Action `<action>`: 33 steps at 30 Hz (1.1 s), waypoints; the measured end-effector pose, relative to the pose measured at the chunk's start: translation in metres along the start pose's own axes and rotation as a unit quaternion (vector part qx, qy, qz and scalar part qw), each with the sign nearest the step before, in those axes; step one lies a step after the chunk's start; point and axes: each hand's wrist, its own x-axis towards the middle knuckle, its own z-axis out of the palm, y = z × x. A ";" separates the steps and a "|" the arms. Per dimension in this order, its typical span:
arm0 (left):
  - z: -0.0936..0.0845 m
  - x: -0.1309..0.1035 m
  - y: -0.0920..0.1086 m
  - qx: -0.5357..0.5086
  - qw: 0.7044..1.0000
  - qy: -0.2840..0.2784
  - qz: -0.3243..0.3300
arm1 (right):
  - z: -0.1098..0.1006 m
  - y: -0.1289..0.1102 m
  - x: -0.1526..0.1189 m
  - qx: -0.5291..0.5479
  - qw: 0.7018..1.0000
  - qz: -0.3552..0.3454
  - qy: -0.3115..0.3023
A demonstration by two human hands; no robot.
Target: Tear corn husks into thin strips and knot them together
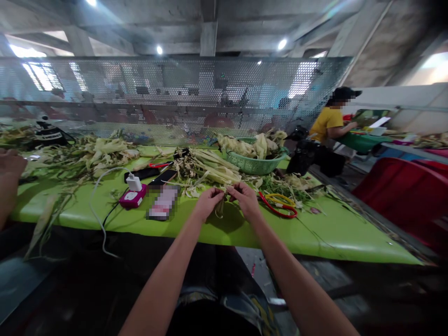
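Observation:
Near the front edge of the green table (224,233), my left hand (209,201) and my right hand (243,198) are close together. Both have their fingers pinched on a small bundle of pale plant strips (220,207), which hangs down between them. Just behind my hands lies a pile of pale green stalks and husks (210,165) with dried brown tips. A green basket (257,164) holding dry husks stands behind and to the right. Scissors with red handles (285,214) and a yellow-handled tool (282,200) lie right of my right hand.
Left of my hands are a phone (163,203), a dark phone (164,178) and a magenta power socket (133,197) with a white cable. More husks (101,151) lie at left, near another person's hand (10,172). A person in yellow (327,123) sits at right.

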 end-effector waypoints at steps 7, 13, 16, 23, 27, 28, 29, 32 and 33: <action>0.000 0.003 -0.001 0.131 0.989 0.056 0.047 | -0.001 0.003 -0.001 -0.050 0.998 -0.020 -0.022; 0.001 0.001 -0.001 0.066 0.997 0.035 0.033 | -0.001 0.000 0.000 -0.022 1.000 -0.004 0.001; 0.001 -0.001 0.001 -0.025 0.999 0.020 0.011 | -0.001 -0.002 -0.001 0.013 1.000 0.014 -0.012; 0.001 -0.002 0.003 -0.069 0.997 0.037 -0.005 | -0.002 -0.002 -0.002 0.031 0.998 0.027 -0.038; -0.001 0.002 -0.002 -0.050 0.998 0.028 0.014 | -0.001 -0.002 -0.002 0.017 0.999 0.014 -0.040; -0.002 0.002 -0.003 -0.051 0.998 0.028 0.015 | -0.001 -0.003 -0.002 0.020 0.999 0.014 -0.037; -0.002 0.003 -0.003 -0.056 0.998 0.032 0.012 | -0.001 -0.003 -0.003 0.027 0.999 0.016 -0.031; -0.001 0.001 -0.002 -0.084 0.995 0.047 -0.008 | -0.001 -0.004 -0.004 0.044 0.999 0.025 -0.011; -0.001 0.000 0.000 -0.091 0.994 0.051 -0.015 | -0.001 -0.004 -0.004 0.042 0.999 0.028 -0.015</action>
